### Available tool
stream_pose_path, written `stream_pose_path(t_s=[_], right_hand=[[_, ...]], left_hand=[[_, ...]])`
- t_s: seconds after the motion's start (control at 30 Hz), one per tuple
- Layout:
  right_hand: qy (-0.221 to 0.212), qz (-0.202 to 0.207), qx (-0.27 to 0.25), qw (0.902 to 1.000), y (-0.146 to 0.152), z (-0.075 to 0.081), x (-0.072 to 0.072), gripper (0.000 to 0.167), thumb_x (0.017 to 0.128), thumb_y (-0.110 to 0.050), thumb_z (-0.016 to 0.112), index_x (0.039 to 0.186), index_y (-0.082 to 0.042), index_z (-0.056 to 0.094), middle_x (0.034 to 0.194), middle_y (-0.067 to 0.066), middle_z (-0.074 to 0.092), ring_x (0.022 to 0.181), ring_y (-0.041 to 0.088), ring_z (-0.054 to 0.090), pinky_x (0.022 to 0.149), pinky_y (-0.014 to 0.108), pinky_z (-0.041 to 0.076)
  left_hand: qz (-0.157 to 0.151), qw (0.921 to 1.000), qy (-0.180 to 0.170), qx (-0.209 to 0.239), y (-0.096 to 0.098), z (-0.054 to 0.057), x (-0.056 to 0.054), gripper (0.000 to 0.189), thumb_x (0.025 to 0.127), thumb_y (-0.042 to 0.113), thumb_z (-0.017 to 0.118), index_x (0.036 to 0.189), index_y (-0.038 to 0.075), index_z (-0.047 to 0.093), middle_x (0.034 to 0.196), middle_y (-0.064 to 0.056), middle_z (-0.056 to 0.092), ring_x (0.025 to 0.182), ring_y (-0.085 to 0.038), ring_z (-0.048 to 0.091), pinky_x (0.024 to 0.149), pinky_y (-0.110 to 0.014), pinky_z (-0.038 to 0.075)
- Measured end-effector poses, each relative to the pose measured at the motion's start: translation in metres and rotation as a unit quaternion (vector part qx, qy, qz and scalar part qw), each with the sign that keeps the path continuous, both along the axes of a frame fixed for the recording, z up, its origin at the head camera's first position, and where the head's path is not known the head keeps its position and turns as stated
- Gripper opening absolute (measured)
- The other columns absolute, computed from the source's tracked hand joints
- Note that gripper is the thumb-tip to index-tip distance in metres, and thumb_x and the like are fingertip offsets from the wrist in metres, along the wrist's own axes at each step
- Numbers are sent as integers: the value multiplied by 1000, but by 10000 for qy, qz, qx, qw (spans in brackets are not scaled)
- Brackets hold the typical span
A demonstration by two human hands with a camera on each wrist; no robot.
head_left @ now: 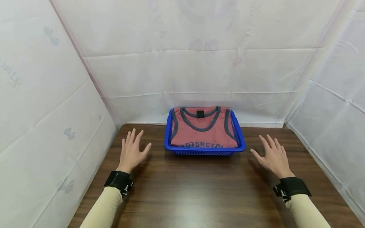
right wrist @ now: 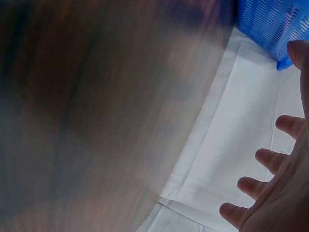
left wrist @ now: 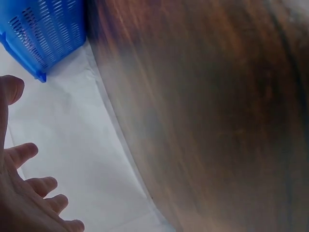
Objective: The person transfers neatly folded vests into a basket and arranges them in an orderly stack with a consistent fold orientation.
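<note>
A blue plastic basket (head_left: 205, 149) with perforated sides stands at the far middle of the table. Inside it lies a folded pink tank top (head_left: 196, 134) with grey trim, a black neck label and dark lettering. To the left of the basket, my left hand (head_left: 131, 154) is held over the table with its fingers spread and nothing in it. On the other side, my right hand (head_left: 273, 157) has its fingers spread too, apart from the basket and holding nothing. Each wrist view shows a corner of the basket (left wrist: 46, 36) beyond the thumb.
The brown wooden table (head_left: 188, 186) ends at a white cloth wall (head_left: 199, 72) just behind the basket. More white cloth hangs along the left side (head_left: 51, 120) and the right side (head_left: 336, 95). Black bands (head_left: 295, 186) circle both wrists over cream sleeves.
</note>
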State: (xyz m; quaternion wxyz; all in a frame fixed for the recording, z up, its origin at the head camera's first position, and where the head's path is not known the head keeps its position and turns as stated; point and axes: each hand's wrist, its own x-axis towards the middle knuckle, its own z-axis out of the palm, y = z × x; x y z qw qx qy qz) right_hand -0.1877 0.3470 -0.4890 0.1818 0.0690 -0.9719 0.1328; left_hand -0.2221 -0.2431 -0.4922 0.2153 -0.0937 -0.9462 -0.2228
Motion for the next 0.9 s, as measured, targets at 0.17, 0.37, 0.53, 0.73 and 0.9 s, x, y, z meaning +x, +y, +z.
stream_pose_path(t_s=[0.17,0.37,0.53,0.73,0.9], right_hand=[[-46,-61,-24,10000,-3,-5,2,81,95,-53,67,156,-8,39,156,33,34,140,59,29,107,78,24],[1,-21,-30,10000,-6,-9,3,80,96,-53,66,156,-9,39,156,33,34,139,60,30,106,78,25],[11,-3,-40,10000,-8,-9,1,81,95,-54,66,157,-10,39,156,33,33,140,59,29,107,78,24],[-122,-65,1,9999,-12,-10,0,82,95,-57,64,157,-11,38,157,33,32,141,59,28,106,80,23],[-242,-134,-20,9996,-14,-11,0,83,95,-59,63,158,-11,37,158,32,31,141,60,26,106,80,22]], left_hand=[[82,9999,-60,-6,-1,-3,3,72,96,43,68,154,8,44,162,-30,27,151,-50,19,116,-74,14],[71,9999,-114,-46,2,-8,5,72,96,44,68,154,9,44,162,-30,28,151,-50,20,116,-75,14],[77,9999,-82,-81,5,-11,6,72,95,44,69,153,8,46,161,-30,30,150,-51,21,115,-76,14],[135,9997,-166,-127,5,-12,7,73,95,45,68,154,8,45,162,-29,28,151,-50,19,116,-75,13],[152,9995,-197,-171,5,-13,7,73,96,45,68,154,9,45,163,-29,27,151,-50,19,116,-75,14]])
